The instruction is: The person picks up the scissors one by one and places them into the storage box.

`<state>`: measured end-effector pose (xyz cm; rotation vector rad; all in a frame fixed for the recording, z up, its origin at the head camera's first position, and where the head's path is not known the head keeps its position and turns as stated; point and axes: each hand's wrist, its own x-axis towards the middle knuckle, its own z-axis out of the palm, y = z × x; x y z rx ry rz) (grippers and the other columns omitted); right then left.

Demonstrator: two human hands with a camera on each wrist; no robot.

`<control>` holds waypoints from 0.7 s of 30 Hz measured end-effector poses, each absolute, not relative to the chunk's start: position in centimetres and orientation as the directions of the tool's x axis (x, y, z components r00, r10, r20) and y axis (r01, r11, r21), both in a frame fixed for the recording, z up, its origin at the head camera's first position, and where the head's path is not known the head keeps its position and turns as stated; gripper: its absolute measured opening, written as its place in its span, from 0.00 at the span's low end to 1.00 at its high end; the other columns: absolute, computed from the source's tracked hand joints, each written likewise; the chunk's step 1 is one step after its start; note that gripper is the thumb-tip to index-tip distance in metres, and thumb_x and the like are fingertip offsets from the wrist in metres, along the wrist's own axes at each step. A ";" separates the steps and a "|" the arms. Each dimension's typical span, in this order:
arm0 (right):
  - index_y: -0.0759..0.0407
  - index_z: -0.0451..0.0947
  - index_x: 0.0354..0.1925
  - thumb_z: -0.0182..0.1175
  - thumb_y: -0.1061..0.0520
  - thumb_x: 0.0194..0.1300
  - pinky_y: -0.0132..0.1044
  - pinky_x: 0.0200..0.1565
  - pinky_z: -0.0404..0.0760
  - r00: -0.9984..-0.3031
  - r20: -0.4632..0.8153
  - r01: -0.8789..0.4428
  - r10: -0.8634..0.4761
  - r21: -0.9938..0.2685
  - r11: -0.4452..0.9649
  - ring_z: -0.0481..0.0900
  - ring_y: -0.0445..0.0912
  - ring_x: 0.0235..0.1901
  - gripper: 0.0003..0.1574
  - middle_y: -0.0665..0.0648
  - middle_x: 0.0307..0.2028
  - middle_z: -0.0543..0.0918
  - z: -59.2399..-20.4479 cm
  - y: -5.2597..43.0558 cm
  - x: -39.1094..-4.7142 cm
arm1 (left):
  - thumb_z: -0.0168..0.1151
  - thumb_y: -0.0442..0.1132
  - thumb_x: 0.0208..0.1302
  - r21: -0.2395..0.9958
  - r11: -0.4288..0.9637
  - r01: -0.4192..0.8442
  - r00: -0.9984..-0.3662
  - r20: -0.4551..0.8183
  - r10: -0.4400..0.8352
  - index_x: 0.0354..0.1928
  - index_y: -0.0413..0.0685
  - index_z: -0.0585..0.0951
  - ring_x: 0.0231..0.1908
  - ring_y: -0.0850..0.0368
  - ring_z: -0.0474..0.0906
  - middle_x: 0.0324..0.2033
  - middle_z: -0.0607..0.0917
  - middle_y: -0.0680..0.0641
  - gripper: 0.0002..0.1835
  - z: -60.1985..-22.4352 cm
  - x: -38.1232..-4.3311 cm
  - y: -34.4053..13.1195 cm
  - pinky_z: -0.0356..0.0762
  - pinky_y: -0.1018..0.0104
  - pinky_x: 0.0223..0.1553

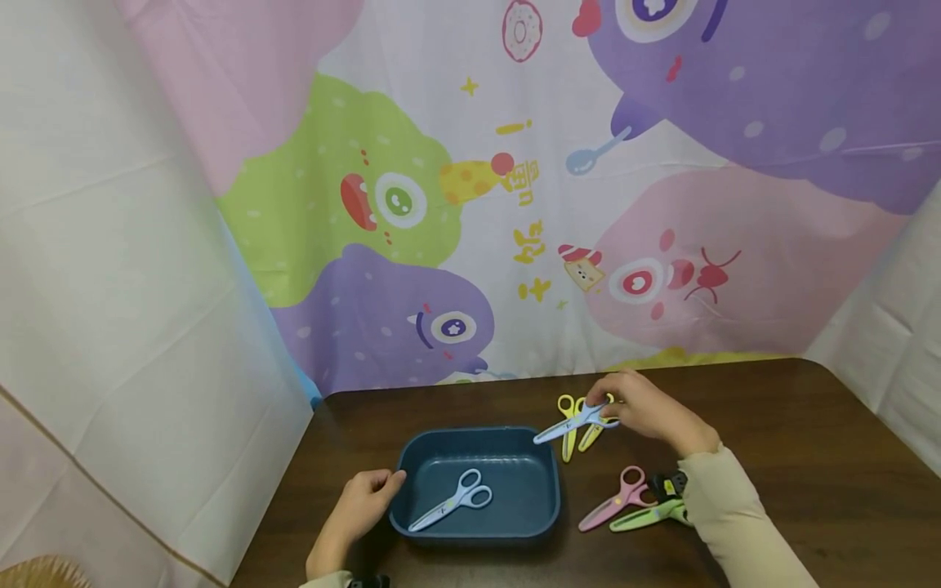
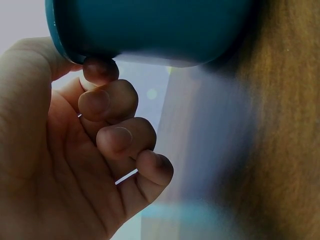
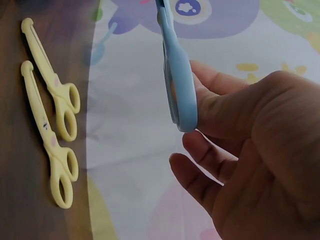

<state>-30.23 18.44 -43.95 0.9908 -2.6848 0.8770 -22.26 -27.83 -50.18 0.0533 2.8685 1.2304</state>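
A dark blue tray (image 1: 515, 527) stands on the table, and one pair of light blue scissors (image 1: 457, 501) lies inside it. My left hand (image 1: 362, 508) pinches the tray's left rim between thumb and curled forefinger, as the left wrist view shows with the tray wall (image 2: 150, 30) above the fingers. Up by the tray's back right corner, my right hand (image 1: 638, 407) holds a second pair of light blue scissors (image 1: 577, 421) by a handle loop. Its blades point left over the rim. In the right wrist view, thumb and fingers pinch the blue handle (image 3: 182, 90).
Two pairs of yellow scissors (image 3: 47, 115) lie behind the raised blue pair. Pink scissors (image 1: 616, 500) and green scissors (image 1: 647, 516) lie right of the tray, the green ones partly under the right sleeve (image 1: 735, 514). A printed curtain (image 1: 544, 343) hangs at the table's back edge.
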 end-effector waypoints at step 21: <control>0.58 0.89 0.39 0.68 0.68 0.63 0.45 0.47 0.83 -0.759 0.270 -0.632 -0.592 -0.524 0.571 0.84 0.46 0.42 0.08 0.51 0.39 0.89 -43.8 15.0 -30.8 | 0.61 0.48 0.74 0.724 0.690 0.010 -1.000 -0.009 0.024 0.18 0.48 0.70 0.19 0.63 0.60 0.16 0.64 0.55 0.24 -50.2 -22.2 -27.7 0.57 0.70 0.25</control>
